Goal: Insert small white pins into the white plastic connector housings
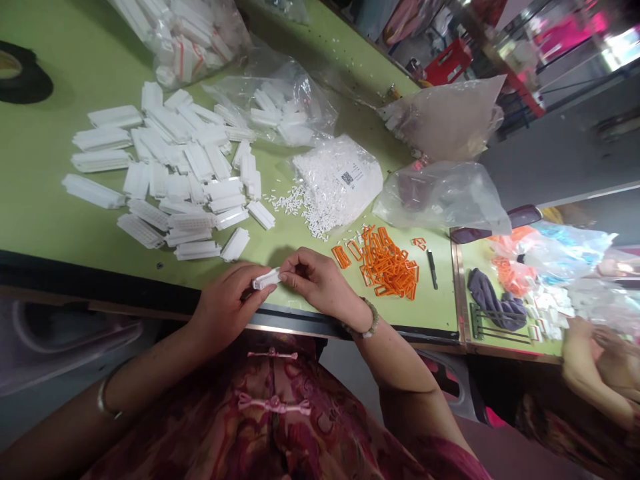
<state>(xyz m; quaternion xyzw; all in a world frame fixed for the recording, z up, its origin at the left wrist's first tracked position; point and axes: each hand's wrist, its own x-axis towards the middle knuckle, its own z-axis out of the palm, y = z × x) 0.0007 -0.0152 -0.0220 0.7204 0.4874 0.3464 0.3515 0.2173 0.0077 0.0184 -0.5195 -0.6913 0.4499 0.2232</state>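
Patterned red garment (pixel 273 427) with pink frog fastenings (pixel 273 403) sits nearest the camera, below the near edge of the green worktop (pixel 50 200). Both hands are just over that edge and hold one white plastic connector housing (pixel 266 279) between them. Left hand (pixel 227 303) is closed around the housing's left end, which its fingers hide. Right hand (pixel 315 280) pinches the right end between thumb and fingertips; exact finger placement is partly hidden. Neither hand is spread. Housing's long axis runs along the line between the hands, tilted up toward the right and roughly parallel to the worktop edge. Both hands touch it, so neither is clearly nearer. Pile of white connector housings (pixel 175 180) lies ahead and left, nearer the left hand. Orange plastic frames (pixel 387 263) lie to the right, nearer the right hand, with a black marker (pixel 433 269) just beyond them. Loose white pins (pixel 290 200) and a bulging clear bag of pins (pixel 337 183) lie straight ahead, well past the fingertips. Beaded bracelet (pixel 363 319) sits on the right wrist. Co-worker's hand (pixel 580 337) is far right, by the next worktop, well apart from these hands.
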